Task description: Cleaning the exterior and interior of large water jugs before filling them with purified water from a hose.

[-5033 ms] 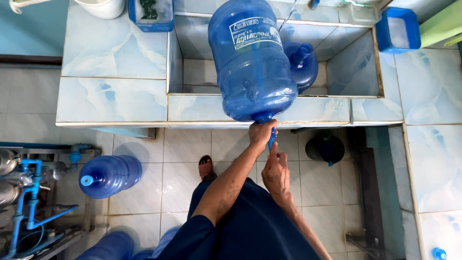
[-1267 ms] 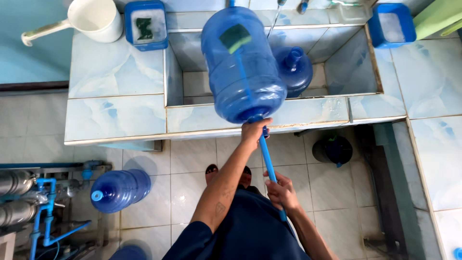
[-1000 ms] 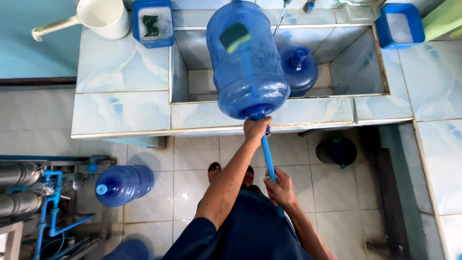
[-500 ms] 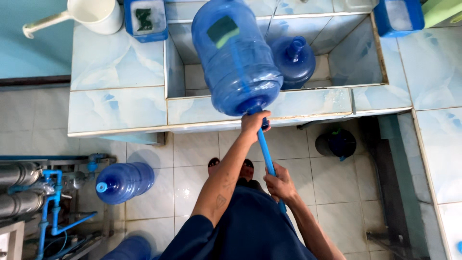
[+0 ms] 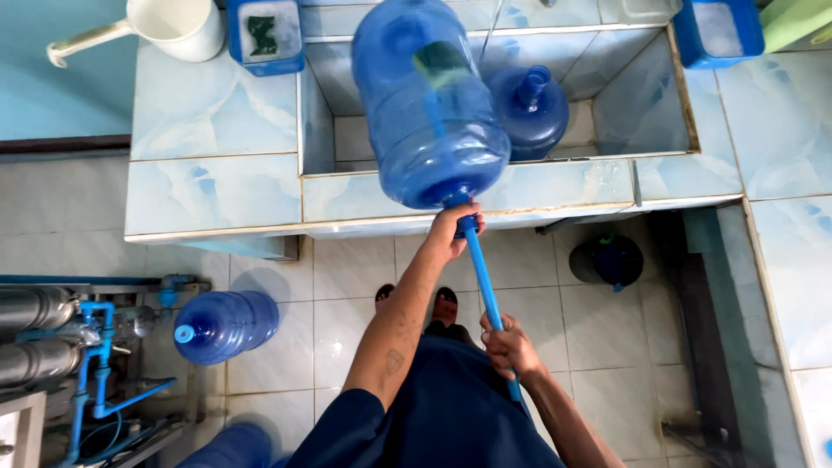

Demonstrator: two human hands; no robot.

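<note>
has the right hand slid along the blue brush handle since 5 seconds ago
Yes. The right hand has slid down the blue brush handle, away from the big blue water jug's neck on the tiled sink's rim.

Translucent plastic bottle [image 5: 429, 104]; glossy tiled sink [image 5: 251, 186].

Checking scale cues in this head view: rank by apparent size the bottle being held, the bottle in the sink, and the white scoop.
1. held bottle, though nearest the camera.
2. bottle in the sink.
3. white scoop, partly cut off, so unsure against the second.
</note>
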